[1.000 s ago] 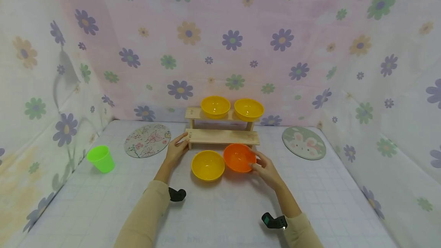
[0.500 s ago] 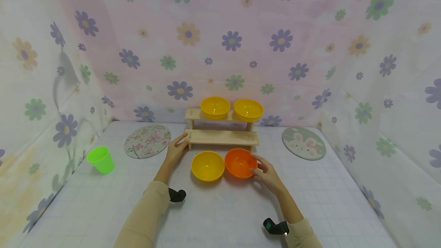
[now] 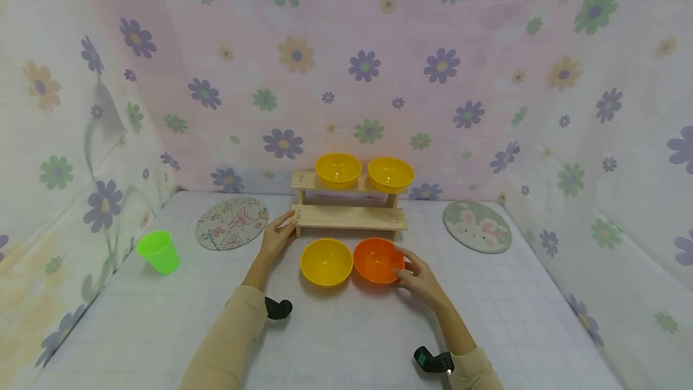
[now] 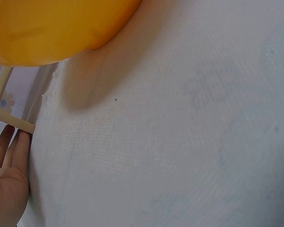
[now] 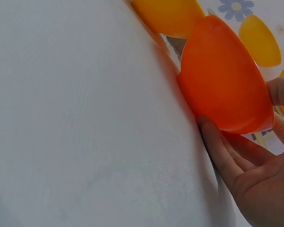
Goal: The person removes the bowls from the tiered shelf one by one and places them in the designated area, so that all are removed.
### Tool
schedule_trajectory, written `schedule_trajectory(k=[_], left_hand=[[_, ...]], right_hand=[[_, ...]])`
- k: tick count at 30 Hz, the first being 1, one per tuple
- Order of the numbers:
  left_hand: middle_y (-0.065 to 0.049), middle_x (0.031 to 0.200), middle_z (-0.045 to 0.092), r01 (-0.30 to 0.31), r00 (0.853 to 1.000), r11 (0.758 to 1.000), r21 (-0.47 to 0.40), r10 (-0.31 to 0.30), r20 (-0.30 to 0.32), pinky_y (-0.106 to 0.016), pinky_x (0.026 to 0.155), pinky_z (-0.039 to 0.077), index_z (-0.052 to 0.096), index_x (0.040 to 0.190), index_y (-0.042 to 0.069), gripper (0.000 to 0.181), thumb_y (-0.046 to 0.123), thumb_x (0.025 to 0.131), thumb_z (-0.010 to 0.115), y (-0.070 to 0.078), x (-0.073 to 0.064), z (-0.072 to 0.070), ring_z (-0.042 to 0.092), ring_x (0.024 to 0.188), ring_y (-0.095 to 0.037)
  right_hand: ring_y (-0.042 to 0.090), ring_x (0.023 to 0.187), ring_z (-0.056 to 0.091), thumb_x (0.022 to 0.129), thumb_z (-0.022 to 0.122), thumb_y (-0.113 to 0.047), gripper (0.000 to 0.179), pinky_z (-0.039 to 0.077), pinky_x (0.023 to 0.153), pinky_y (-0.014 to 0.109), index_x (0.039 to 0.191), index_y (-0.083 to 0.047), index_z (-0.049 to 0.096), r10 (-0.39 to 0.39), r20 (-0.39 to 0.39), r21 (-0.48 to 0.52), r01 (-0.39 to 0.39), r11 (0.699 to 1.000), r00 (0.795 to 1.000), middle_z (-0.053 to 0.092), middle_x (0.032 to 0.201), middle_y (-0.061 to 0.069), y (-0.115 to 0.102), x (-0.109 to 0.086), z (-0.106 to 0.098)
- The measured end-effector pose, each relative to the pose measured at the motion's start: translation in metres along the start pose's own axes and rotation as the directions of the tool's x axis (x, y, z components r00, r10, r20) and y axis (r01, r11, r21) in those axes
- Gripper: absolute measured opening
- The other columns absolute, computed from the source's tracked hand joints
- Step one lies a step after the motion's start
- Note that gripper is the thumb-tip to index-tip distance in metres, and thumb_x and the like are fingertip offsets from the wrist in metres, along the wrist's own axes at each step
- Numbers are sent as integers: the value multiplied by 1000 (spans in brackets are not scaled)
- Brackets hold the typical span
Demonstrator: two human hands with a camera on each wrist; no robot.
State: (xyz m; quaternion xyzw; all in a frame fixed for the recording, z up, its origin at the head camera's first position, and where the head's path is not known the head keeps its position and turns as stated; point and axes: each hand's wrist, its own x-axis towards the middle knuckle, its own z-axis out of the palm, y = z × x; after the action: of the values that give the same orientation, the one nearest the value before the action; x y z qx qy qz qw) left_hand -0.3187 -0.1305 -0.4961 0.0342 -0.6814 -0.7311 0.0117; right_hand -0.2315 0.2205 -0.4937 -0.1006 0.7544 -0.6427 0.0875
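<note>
Right hand (image 3: pixel 421 280) grips orange bowl (image 3: pixel 378 260), frame centre; left hand (image 3: pixel 278 236), fingers straight, touches wooden shelf (image 3: pixel 349 216). Count: three yellow bowls (image 3: pixel 326 261), two mats (image 3: pixel 231 221), one green cup (image 3: pixel 158 251).

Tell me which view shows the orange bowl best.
The head view: the whole orange bowl sits upright on the table beside a yellow bowl, the right hand at its rim. The right wrist view shows only its outer wall, close up. The left wrist view misses it.
</note>
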Motion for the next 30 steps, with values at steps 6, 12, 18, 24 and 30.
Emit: schedule_trajectory(k=[6, 12, 18, 24, 30], left_hand=[[-27, 138, 44, 3, 1000, 1000, 10, -3, -10, -41, 95, 48, 47, 138, 4, 44, 11, 95, 55, -1, 0, 0, 49, 122, -37], [-27, 135, 47, 12, 1000, 1000, 20, -12, -15, -39, 94, 49, 48, 137, 5, 44, 12, 95, 56, -1, 0, 2, 50, 121, -36], [-26, 137, 45, 11, 1000, 1000, 14, -11, -9, -40, 96, 47, 47, 138, 6, 44, 14, 96, 55, -3, 0, 1, 50, 122, -37], [-27, 134, 49, -72, 997, 997, -17, 72, 16, -39, 91, 52, 52, 135, 11, 45, 24, 93, 61, -11, 1, -4, 56, 116, -32], [-27, 137, 44, -4, 1000, 1000, -8, 4, 10, -41, 96, 47, 47, 138, 6, 45, 15, 95, 56, -6, 3, -2, 49, 122, -36]], right_hand=[[35, 108, 56, 90, 56, -5, 56, 58, 79, 29, 142, -1, 36, -13, 19, -37, 14, 999, 1000, 36, 141, 29, 1, 1, -1], [38, 108, 57, 92, 58, -12, 56, 59, 77, 33, 142, -3, 36, -44, 27, -100, 46, 994, 999, 40, 139, 29, 1, 2, -5], [43, 105, 58, 91, 62, -13, 58, 60, 72, 36, 141, -1, 38, -127, -68, -176, 113, 978, 990, 46, 132, 33, -6, 7, -11], [45, 101, 59, 90, 61, -5, 56, 59, 75, 38, 140, 1, 38, -240, -116, -182, 217, 959, 964, 46, 129, 36, -22, 17, -23], [45, 104, 57, 91, 62, -12, 59, 58, 78, 37, 144, -5, 36, -231, -139, -209, 200, 957, 963, 44, 132, 33, -40, 33, -38]])
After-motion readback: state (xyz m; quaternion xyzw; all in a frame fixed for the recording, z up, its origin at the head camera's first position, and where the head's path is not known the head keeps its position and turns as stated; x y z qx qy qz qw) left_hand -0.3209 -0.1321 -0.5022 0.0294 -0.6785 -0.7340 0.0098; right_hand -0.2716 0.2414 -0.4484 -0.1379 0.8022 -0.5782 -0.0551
